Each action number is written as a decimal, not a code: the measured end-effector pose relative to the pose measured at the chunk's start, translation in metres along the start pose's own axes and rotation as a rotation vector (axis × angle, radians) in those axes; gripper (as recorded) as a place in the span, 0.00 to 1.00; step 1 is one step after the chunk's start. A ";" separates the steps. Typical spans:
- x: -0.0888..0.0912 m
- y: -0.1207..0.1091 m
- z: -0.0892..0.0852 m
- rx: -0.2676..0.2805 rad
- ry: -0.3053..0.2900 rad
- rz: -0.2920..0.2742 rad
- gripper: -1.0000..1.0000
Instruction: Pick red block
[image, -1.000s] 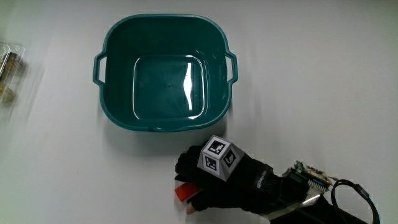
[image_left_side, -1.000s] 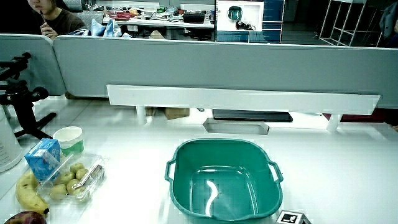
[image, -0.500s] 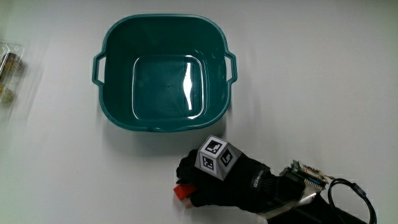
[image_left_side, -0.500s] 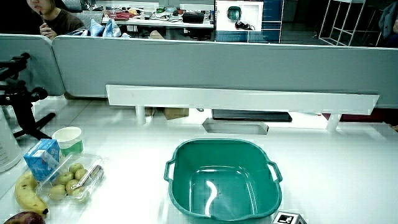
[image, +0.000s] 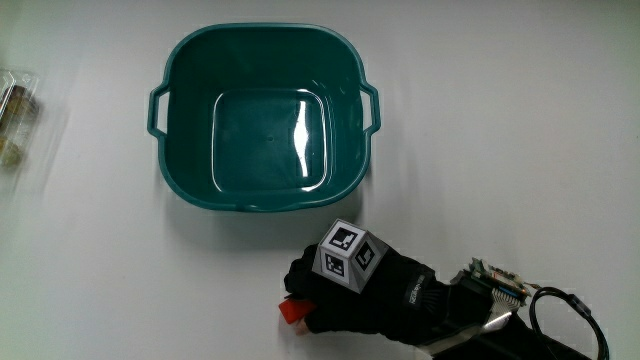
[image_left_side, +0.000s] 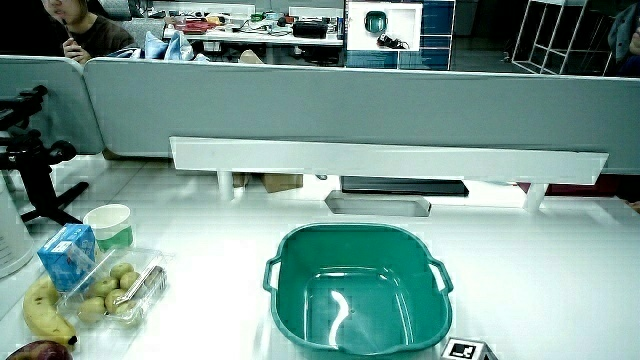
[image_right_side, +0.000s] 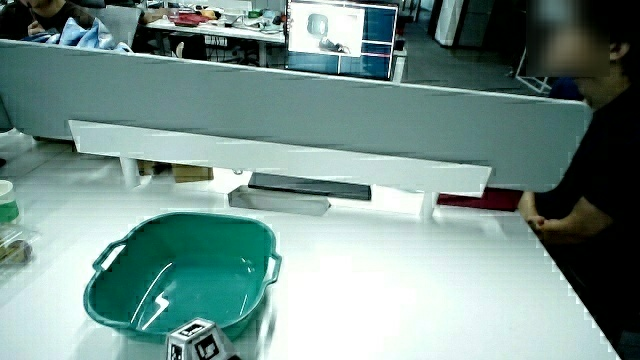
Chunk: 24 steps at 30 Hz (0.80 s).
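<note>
The hand (image: 355, 295), in a black glove, lies low over the white desk (image: 520, 140), nearer to the person than the teal basin (image: 262, 120). Its fingers (image: 300, 280) are curled down around the red block (image: 292, 311), of which only a small red corner shows past the fingertips; the block appears to touch the desk. The patterned cube (image: 350, 254) sits on the back of the hand, and the forearm with its cable (image: 565, 320) runs toward the person's edge of the desk. In both side views only the cube (image_left_side: 465, 351) (image_right_side: 200, 340) shows, just on the person's side of the basin (image_left_side: 355, 290) (image_right_side: 180, 270); the block is not seen there. The basin stands upright, with a handle on each of two sides and nothing inside it. In a side view, well apart from the basin, lie a clear tray of kiwis (image_left_side: 120, 285), a banana (image_left_side: 45, 312), a blue carton (image_left_side: 68, 255) and a paper cup (image_left_side: 110, 224).
</note>
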 end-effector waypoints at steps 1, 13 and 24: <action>-0.003 -0.003 0.005 0.020 -0.012 0.012 1.00; -0.006 -0.025 0.033 0.080 -0.017 0.023 1.00; -0.001 -0.045 0.069 0.181 -0.028 0.014 1.00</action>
